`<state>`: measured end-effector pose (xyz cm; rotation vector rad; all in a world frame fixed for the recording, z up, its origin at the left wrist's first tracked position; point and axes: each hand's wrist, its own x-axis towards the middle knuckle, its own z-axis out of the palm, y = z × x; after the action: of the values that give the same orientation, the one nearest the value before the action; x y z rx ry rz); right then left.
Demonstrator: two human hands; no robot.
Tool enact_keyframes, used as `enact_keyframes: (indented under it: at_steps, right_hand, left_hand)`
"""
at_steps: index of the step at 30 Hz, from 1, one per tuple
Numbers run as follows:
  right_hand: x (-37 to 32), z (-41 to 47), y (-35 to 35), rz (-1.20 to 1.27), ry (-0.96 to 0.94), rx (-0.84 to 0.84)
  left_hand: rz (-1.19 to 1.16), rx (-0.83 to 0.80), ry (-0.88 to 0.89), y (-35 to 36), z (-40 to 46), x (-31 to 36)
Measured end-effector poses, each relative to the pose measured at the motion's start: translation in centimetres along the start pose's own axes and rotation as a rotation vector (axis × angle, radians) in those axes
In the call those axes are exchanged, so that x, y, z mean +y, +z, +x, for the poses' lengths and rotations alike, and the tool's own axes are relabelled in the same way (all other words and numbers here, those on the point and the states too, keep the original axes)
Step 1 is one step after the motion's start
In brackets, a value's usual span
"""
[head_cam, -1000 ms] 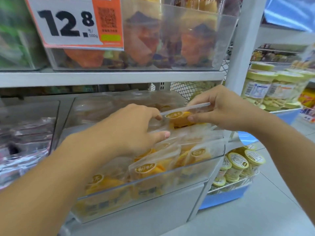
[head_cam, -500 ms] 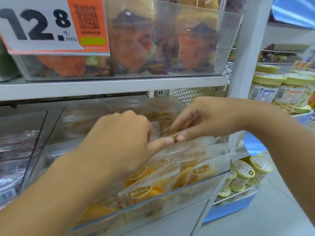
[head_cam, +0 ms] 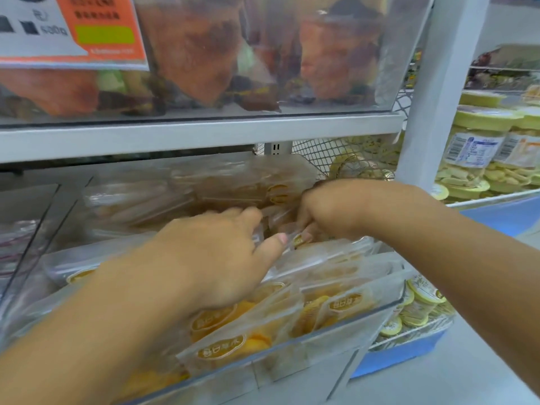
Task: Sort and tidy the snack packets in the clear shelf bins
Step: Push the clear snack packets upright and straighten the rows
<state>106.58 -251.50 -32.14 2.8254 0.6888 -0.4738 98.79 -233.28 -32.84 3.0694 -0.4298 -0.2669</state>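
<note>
A clear shelf bin [head_cam: 336, 336] on the lower shelf holds several clear packets of orange dried fruit with gold round labels [head_cam: 222, 350]. My left hand [head_cam: 210, 258] reaches into the bin over the packets, its thumb against a small packet [head_cam: 298, 239] at the back. My right hand [head_cam: 330, 210] comes in from the right, fingers curled down and pinching the same packet. The packet is mostly hidden between both hands. More packets are stacked behind [head_cam: 248, 185].
Above, a second clear bin [head_cam: 403, 54] holds red-orange snack bags behind a price card [head_cam: 96, 30]. A white shelf post [head_cam: 432, 92] stands to the right, with lidded jars [head_cam: 479, 141] and a blue basket of small tubs [head_cam: 415, 314] beyond it.
The right hand lowered the packet it held up and pushed it down into the back of the bin. The left hand reached deeper in. The view moved closer and lower.
</note>
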Motion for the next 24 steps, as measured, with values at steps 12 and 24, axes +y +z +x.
enact_keyframes:
  at_steps: [12,24]
  right_hand:
    - [-1.7,-6.8,0.0,0.255,-0.147,0.431]
    - [-10.4,-13.5,7.8,0.151,-0.025,0.853]
  left_hand:
    - [-0.072,0.126,0.066,-0.1,0.1,-0.3]
    - [0.015,0.656,0.579,1.7,-9.0,-1.5]
